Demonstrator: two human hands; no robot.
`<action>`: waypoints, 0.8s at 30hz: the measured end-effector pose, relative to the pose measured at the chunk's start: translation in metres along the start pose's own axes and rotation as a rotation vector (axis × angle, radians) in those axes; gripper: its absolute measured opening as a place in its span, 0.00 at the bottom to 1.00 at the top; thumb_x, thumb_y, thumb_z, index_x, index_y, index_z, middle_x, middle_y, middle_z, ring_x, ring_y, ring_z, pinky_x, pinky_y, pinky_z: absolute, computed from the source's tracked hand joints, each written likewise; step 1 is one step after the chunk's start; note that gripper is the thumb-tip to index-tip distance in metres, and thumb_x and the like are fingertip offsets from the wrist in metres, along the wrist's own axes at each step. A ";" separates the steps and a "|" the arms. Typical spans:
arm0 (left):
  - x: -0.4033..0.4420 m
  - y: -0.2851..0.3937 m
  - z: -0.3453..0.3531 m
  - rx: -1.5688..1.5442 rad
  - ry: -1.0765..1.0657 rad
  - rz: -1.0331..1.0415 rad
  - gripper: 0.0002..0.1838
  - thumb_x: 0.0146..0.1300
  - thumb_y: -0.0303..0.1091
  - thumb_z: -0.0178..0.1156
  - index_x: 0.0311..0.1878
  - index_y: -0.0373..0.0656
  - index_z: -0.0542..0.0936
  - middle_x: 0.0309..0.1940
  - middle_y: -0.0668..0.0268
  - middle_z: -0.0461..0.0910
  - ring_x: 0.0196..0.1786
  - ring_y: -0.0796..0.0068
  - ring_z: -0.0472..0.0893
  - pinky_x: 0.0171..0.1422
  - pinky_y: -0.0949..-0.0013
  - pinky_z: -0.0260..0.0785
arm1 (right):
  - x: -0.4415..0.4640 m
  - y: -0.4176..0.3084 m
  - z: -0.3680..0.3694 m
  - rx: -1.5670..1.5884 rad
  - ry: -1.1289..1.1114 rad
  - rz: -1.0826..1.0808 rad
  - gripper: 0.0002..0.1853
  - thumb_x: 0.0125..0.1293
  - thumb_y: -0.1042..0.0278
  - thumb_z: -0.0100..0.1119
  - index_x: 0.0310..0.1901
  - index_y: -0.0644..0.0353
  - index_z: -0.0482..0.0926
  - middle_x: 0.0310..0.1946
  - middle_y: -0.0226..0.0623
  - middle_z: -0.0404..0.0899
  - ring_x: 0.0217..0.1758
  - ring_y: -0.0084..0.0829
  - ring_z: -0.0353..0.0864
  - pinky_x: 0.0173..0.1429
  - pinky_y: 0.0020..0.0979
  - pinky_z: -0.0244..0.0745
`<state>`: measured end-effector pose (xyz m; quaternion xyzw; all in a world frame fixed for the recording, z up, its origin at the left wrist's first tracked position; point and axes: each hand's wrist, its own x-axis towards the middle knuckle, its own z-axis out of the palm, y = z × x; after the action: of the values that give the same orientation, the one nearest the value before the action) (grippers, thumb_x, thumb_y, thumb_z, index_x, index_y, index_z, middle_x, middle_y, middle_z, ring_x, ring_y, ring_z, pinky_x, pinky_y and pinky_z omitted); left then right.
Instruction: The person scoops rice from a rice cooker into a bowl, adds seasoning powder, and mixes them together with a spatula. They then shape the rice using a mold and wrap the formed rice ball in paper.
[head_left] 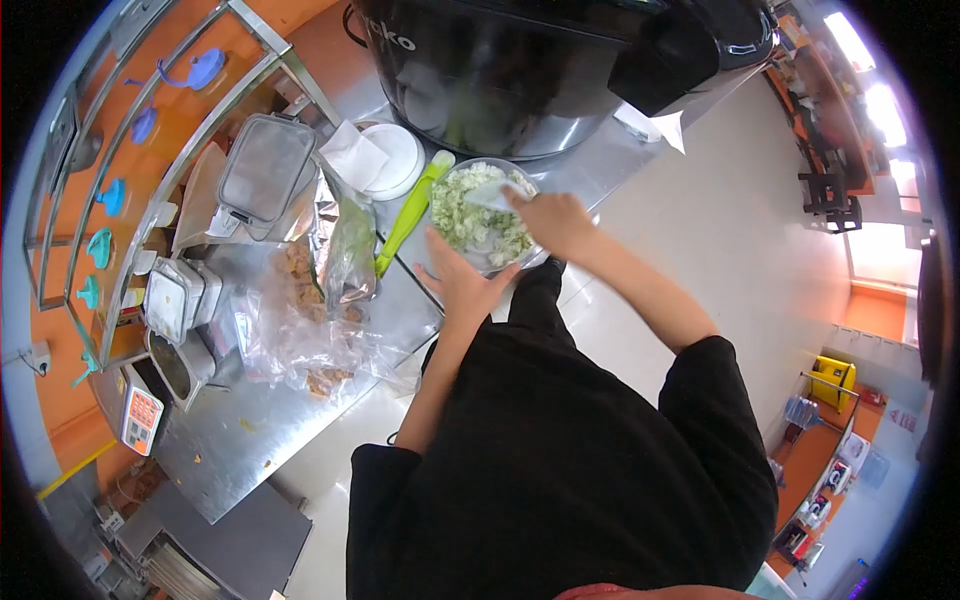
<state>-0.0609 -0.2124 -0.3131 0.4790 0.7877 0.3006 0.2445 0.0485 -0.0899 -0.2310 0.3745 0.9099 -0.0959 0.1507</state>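
Observation:
A clear round bowl (490, 265) holds chopped pale-green and white vegetable (468, 215), at the edge of the metal counter. My left hand (467, 285) cups the bowl's near side, thumb and fingers spread along its wall. In my right hand (558, 222) is a whitish broad-ended utensil (487, 196), like a spoon or scraper. Its head rests in the vegetable pieces, and my fingers hide its handle. Just left of the bowl lies a long lime-green utensil (408, 218), whose exact kind I cannot make out.
A large black appliance (500, 80) stands behind the bowl. To the left are a white round lid (392, 160), a foil bag (345, 240), plastic bags with brown food (310, 320), a lidded container (265, 170), metal tins (180, 300) and a scale (142, 420).

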 end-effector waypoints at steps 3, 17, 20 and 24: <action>0.004 -0.001 -0.010 0.000 0.000 -0.017 0.65 0.33 0.59 0.68 0.63 0.29 0.38 0.64 0.43 0.42 0.69 0.51 0.41 0.62 0.39 0.19 | -0.029 -0.032 0.007 -0.199 0.011 -0.051 0.31 0.52 0.71 0.51 0.60 0.62 0.58 0.26 0.45 0.77 0.28 0.41 0.80 0.28 0.33 0.74; 0.013 -0.004 -0.031 -0.015 -0.058 0.039 0.64 0.31 0.52 0.71 0.65 0.33 0.40 0.65 0.50 0.48 0.68 0.55 0.45 0.63 0.40 0.18 | -0.011 -0.027 -0.008 -0.151 -0.044 -0.183 0.25 0.54 0.73 0.48 0.56 0.66 0.64 0.22 0.42 0.78 0.26 0.38 0.79 0.29 0.34 0.74; 0.015 0.002 -0.039 0.013 -0.092 0.038 0.64 0.31 0.51 0.71 0.65 0.33 0.40 0.64 0.50 0.49 0.68 0.56 0.46 0.63 0.40 0.19 | -0.014 -0.010 -0.027 -0.074 -0.034 -0.118 0.21 0.59 0.66 0.47 0.55 0.61 0.66 0.24 0.43 0.78 0.27 0.42 0.79 0.31 0.37 0.74; 0.014 -0.008 -0.033 -0.040 -0.089 0.069 0.64 0.31 0.50 0.71 0.65 0.34 0.40 0.64 0.50 0.49 0.68 0.57 0.48 0.62 0.40 0.19 | 0.002 -0.001 -0.013 -0.031 0.064 0.018 0.22 0.60 0.63 0.46 0.56 0.58 0.65 0.26 0.46 0.78 0.29 0.43 0.79 0.31 0.40 0.74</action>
<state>-0.0944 -0.2103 -0.2974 0.5137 0.7528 0.3032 0.2783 0.0437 -0.0855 -0.2192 0.3832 0.9122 -0.0685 0.1279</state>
